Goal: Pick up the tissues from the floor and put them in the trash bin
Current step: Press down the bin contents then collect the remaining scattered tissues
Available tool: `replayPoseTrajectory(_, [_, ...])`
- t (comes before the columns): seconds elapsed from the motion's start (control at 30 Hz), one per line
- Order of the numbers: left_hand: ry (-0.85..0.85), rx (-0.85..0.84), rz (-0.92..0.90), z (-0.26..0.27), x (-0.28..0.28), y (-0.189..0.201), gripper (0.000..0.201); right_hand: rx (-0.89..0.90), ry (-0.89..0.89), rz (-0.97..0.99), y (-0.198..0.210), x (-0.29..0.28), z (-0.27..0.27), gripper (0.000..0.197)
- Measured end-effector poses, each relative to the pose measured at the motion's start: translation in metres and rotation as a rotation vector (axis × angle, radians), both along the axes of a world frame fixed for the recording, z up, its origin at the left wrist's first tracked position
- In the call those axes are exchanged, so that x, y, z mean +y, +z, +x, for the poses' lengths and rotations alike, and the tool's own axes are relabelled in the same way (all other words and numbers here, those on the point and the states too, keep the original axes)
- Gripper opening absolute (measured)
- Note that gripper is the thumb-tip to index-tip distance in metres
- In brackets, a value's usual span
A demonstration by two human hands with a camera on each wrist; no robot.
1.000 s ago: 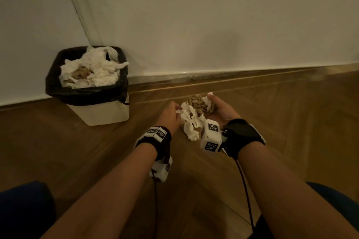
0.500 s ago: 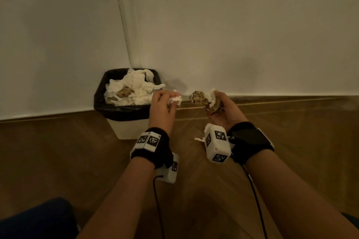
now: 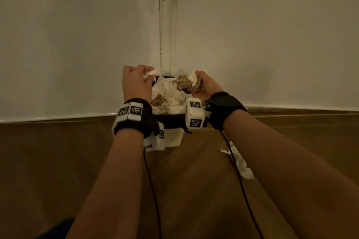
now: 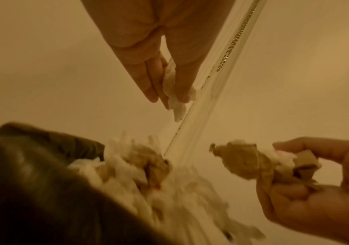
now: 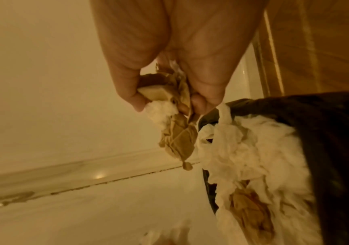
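Note:
The trash bin (image 3: pixel 175 138), white with a black liner (image 4: pixel 22 165), stands against the wall and is heaped with white and brown tissues (image 3: pixel 171 101). My left hand (image 3: pixel 136 81) hovers over its left rim and pinches a small white tissue (image 3: pixel 150 73) (image 4: pixel 173 92) between thumb and fingers. Over the right rim, my right hand (image 3: pixel 206 85) grips a crumpled brown and white wad (image 3: pixel 189 81) (image 5: pixel 175 132). One white tissue (image 3: pixel 240 163) lies on the floor to the right of the bin, partly behind my right forearm.
The bin sits where two white wall panels meet at a vertical seam (image 3: pixel 165 25). A pale skirting (image 3: pixel 58 118) runs along the wooden floor (image 3: pixel 194 190). Cables hang from both wrist cameras. A dark knee (image 3: pixel 54 229) shows at the bottom left.
Both hands have lifted off the floor with their tissues and moved left and up until they are above the bin. A white tissue stayed behind on the floor.

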State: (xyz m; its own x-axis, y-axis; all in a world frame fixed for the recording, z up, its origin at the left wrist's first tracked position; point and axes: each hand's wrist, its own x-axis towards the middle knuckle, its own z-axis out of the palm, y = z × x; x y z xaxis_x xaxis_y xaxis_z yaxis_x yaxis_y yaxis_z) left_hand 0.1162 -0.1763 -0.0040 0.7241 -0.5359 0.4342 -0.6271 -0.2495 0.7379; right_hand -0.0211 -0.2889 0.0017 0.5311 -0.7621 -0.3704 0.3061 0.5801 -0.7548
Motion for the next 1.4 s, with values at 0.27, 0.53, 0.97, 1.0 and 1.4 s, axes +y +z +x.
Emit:
replayPoseTrajectory(0.27, [-0.104,-0.059,0.400,0.045,-0.025,0.006,0.016,0.860,0.191,-0.535,-0.020,-0.037,0.046,0.046])
replayPoseTrajectory(0.53, [-0.225,-0.098,0.723,0.040,-0.027,-0.015,0.033,1.085,0.588,-0.708,-0.014,-0.001,0.072,0.051])
replayPoseTrajectory(0.97, [0.010,0.027,0.426,0.022,-0.010,-0.028,0.036,0.969,0.436,-0.995,0.009,0.002,0.045,0.048])
replayPoseTrajectory(1.0, [0.025,0.023,0.377,0.017,-0.008,-0.030,0.034,0.947,0.407,-1.002,0.010,0.002,0.041,0.048])
replayPoseTrajectory(1.4, [-0.060,-0.167,-0.005,-0.059,-0.002,-0.034,0.029,0.628,0.116,-0.804,0.006,0.008,-0.055,0.042])
